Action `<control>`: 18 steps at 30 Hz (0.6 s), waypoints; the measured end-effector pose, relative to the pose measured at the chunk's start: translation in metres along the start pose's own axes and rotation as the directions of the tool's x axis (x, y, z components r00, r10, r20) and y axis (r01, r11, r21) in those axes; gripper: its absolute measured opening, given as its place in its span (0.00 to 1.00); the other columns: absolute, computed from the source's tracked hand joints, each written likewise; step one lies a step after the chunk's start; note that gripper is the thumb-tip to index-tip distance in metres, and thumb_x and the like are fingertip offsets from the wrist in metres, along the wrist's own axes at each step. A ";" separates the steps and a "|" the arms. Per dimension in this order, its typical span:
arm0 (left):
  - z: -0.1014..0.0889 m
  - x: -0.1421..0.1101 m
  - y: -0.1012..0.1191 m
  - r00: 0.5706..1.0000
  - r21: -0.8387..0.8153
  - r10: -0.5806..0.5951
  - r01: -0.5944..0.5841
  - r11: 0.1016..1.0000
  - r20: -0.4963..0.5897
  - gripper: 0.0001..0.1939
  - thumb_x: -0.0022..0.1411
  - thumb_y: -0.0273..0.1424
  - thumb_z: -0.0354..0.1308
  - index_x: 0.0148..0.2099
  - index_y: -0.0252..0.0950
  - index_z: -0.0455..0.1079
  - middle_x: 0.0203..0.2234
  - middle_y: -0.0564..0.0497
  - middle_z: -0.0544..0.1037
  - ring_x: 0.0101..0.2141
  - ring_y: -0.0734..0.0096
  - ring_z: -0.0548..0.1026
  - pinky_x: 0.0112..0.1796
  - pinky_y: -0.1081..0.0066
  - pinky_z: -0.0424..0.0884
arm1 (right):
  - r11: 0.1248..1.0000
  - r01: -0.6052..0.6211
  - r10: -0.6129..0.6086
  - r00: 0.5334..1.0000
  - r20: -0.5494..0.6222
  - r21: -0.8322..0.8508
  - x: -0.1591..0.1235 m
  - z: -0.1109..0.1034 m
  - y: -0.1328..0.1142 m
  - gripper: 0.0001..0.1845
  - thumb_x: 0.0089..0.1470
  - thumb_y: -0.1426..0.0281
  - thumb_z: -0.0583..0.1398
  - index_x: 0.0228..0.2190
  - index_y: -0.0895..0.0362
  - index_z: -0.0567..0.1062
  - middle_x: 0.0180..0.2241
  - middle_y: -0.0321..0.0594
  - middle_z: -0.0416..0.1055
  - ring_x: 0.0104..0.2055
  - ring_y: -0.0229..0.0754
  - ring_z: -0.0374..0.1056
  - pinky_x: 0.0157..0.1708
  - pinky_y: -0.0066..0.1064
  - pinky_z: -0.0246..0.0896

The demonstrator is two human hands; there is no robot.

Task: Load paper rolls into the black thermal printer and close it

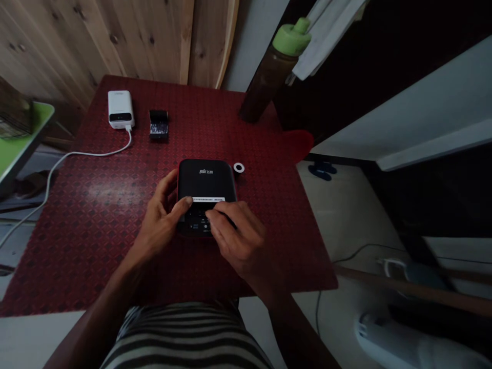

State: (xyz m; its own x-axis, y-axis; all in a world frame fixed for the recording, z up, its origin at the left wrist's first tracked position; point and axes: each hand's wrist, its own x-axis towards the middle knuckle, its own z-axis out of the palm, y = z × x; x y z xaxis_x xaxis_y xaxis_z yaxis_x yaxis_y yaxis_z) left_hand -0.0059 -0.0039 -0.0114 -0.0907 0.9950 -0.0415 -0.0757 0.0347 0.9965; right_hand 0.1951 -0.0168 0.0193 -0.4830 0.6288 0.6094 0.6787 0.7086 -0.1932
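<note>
A black boxy device [207,179] with rounded corners lies on the red table, its logo upside down to me. It has a white label strip and, on its near part, small light markings. My left hand [163,215] grips its left side, with the thumb on top beside the strip and the fingers around the edge. Over the near right part, my right hand [240,230] is closed with thumb and fingertips together, touching the device; whatever they pinch, if anything, is hidden. A small white ring [234,167] with a dark centre lies just right of the device.
On the red patterned table [115,205] are a white power bank [120,108] with a white cable [96,154], a small black open case-like object [159,124] and a tall dark bottle [265,82] with green lid. A red rounded object [298,145] sits at the right edge.
</note>
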 end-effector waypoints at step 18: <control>-0.008 -0.011 -0.007 0.999 -0.008 0.028 -0.029 1.000 -0.034 0.29 0.72 0.45 0.68 0.70 0.45 0.75 0.68 0.42 0.79 0.68 0.46 0.77 0.64 0.47 0.77 | 0.963 -0.238 0.241 0.970 -0.010 0.127 -0.014 -0.011 0.016 0.15 0.75 0.71 0.62 0.59 0.52 0.78 0.58 0.49 0.84 0.62 0.54 0.78 0.62 0.54 0.73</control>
State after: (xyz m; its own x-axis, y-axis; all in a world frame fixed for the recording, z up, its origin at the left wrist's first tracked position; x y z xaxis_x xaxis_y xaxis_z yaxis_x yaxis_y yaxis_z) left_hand -0.0125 -0.0159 -0.0189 -0.1265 0.9918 -0.0158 -0.0812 0.0055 0.9967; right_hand 0.2186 -0.0180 0.0164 -0.2995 0.7776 0.5529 0.6978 0.5737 -0.4288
